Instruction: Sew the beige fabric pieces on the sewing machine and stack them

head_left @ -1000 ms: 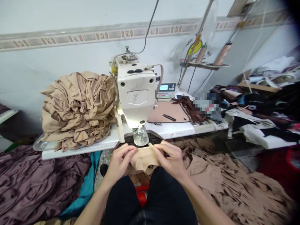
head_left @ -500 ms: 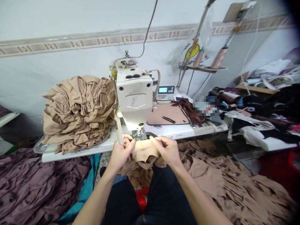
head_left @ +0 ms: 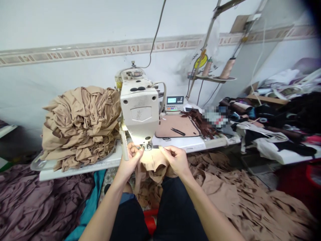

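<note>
A piece of tan fabric (head_left: 153, 161) is stretched between my two hands at the front of a white sewing machine (head_left: 140, 113). My left hand (head_left: 130, 158) pinches its left edge, close beside the machine's needle area. The right edge is pinched between thumb and fingers of my right hand (head_left: 175, 158). The cloth's upper edge lies at the lit presser foot (head_left: 148, 146), and its lower part hangs in folds over my lap. Whether the needle is in the cloth I cannot tell.
A heap of tan garments (head_left: 82, 124) stands left of the machine. Thread snips (head_left: 178, 131) lie on a pinkish-brown mat (head_left: 165, 125) by a control panel (head_left: 175, 103). Thread cones (head_left: 227, 68) stand at right. Purple fabric (head_left: 37, 201) and more tan fabric (head_left: 240, 190) lie below.
Both hands have brought the tan fabric's edge forward, up to the presser foot and under the lamp's light. The view has shifted slightly.
</note>
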### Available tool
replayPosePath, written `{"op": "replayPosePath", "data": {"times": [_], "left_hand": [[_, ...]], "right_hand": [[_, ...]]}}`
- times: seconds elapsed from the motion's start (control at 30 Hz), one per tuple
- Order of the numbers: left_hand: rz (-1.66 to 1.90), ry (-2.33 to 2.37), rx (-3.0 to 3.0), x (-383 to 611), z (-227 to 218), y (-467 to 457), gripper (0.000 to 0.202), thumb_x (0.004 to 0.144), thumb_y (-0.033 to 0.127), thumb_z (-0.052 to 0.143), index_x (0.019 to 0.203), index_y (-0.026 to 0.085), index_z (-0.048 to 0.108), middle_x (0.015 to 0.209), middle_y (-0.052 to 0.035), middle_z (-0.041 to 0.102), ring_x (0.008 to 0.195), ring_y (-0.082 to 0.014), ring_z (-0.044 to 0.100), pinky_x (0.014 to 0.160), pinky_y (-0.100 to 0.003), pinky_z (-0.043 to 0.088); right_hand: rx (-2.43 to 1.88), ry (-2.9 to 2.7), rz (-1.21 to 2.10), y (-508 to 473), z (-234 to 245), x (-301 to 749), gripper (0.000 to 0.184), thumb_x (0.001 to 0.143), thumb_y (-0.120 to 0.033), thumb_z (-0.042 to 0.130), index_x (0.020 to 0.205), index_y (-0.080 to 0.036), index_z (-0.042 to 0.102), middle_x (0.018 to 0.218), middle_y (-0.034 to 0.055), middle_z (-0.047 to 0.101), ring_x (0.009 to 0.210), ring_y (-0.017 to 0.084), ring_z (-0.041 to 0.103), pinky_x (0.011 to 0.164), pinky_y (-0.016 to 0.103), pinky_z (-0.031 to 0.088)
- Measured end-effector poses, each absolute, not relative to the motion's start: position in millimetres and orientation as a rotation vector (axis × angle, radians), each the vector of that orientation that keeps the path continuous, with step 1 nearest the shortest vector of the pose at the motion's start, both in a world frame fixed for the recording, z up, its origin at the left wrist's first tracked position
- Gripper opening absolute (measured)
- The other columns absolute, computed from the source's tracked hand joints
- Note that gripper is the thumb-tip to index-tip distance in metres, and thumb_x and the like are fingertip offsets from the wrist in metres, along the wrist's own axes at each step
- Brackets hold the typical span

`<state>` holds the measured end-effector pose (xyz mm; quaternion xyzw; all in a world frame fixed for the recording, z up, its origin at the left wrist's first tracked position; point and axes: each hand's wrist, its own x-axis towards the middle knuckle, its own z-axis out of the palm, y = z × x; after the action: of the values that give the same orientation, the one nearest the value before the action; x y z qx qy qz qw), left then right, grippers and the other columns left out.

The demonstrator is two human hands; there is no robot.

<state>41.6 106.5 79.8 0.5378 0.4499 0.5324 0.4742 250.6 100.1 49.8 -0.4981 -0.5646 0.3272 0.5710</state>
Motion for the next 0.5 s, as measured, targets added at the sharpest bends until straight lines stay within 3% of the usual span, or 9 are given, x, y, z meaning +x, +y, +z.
{"op": "replayPosePath", "data": {"times": [0.13,0.27,0.4,0.5], "left_hand": [[1.296,1.182,1.295,33,66,100,0.041,0.091,0.056,0.075,0.103,0.021,0.059,0.064,0.0082,0.052,0.056,-0.0123,0.051,0.059,-0.023,0.04],[1.261,1.303,1.432,10,50,89,0.043,0.091,0.061,0.072,0.09,0.018,0.067,0.076,-0.0014,0.067,0.072,-0.0175,0.064,0.068,-0.025,0.049],[1.142,1.335,1.468,-15,46,82,0.046,0.087,0.06,0.076,0.074,0.017,0.069,0.068,-0.0018,0.067,0.068,-0.0178,0.062,0.065,-0.025,0.049],[1.243,1.344,1.446,-24,51,83,0.041,0.084,0.056,0.081,0.074,0.017,0.072,0.071,-0.0026,0.07,0.067,-0.0175,0.062,0.065,-0.025,0.05]], "right_hand": [[-1.172,-1.284,0.807,95,34,254,0.041,0.092,-0.054,0.075,0.076,-0.016,0.077,0.069,0.0036,0.07,0.065,0.02,0.062,0.061,0.029,0.047],[-1.205,-1.206,0.674,72,13,257,0.033,0.093,-0.05,0.076,0.09,-0.017,0.08,0.091,0.0088,0.077,0.085,0.024,0.07,0.07,0.03,0.053],[-1.129,-1.219,0.78,36,-4,239,0.046,0.105,-0.046,0.06,0.07,-0.018,0.072,0.068,0.0042,0.068,0.065,0.019,0.064,0.062,0.028,0.051],[-1.067,-1.356,0.971,23,-5,211,0.039,0.101,-0.05,0.067,0.081,-0.017,0.078,0.086,0.0077,0.074,0.069,0.019,0.067,0.058,0.027,0.049]]}}
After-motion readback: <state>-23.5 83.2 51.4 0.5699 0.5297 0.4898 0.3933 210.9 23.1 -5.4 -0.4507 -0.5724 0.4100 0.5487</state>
